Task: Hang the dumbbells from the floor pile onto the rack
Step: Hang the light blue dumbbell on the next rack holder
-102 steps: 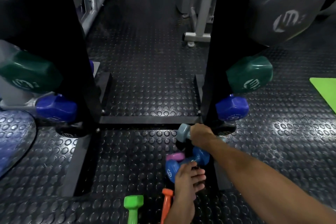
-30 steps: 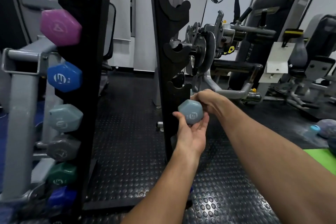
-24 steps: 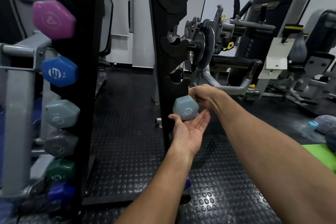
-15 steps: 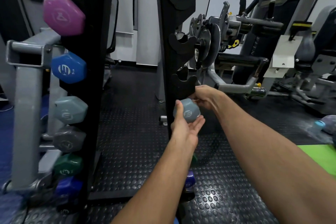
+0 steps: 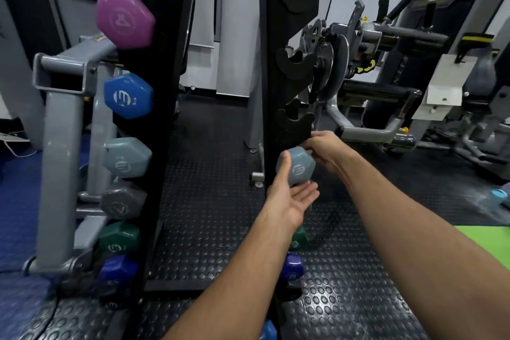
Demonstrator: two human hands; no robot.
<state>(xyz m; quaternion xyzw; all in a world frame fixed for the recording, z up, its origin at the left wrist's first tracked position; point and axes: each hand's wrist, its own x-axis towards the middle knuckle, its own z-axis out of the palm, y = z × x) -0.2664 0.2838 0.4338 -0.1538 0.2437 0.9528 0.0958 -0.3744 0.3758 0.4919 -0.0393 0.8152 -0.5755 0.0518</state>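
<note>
A grey-blue dumbbell is held against the right black rack post, just under an empty hook. My right hand grips its handle behind the near head. My left hand cups that head from below, thumb on its left side. Two more empty hooks sit higher on this post. Below my hands, a green dumbbell and a purple one hang on the same post. The left rack post carries pink, blue, grey-blue, dark grey, green and purple dumbbells. The floor pile is mostly out of view.
A grey steel frame stands left of the rack. Weight machines fill the right background. A green mat lies on the studded black floor at right. A blue dumbbell end shows at the bottom edge.
The dumbbell came up from the floor pile in my right hand. Over the last second my left hand kept cupping its near head, and the dumbbell stayed beside the rack post.
</note>
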